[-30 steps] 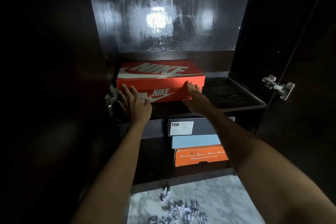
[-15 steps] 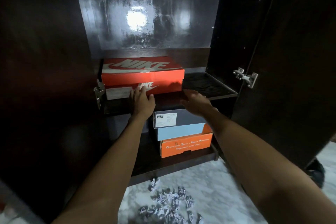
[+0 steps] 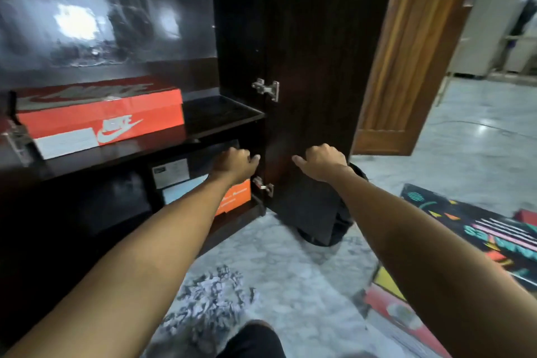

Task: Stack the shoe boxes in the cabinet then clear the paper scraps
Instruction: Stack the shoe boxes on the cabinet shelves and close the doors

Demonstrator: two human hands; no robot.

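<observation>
An orange Nike shoe box (image 3: 98, 116) lies on the upper shelf (image 3: 220, 116) of the dark cabinet. On the shelf below stands a stack: a dark box with a white label (image 3: 174, 171), a pale blue box (image 3: 180, 192) and an orange box (image 3: 235, 196) at the bottom, partly hidden by my left arm. My left hand (image 3: 235, 163) hovers in front of that stack with its fingers curled and nothing in it. My right hand (image 3: 319, 161) is loosely curled in front of the open cabinet door (image 3: 313, 67), holding nothing. A pile of crumpled paper scraps (image 3: 212, 302) lies on the marble floor.
A dark bag (image 3: 328, 212) sits on the floor at the foot of the cabinet door. A colourful patterned box (image 3: 476, 227) and a red one (image 3: 398, 308) lie on the floor at the right. A brown wooden room door (image 3: 406, 67) stands open behind.
Both hands have left the Nike box and drawn back to the right, now in front of the lower shelf and the door. The view has swung right, showing the floor and room door.
</observation>
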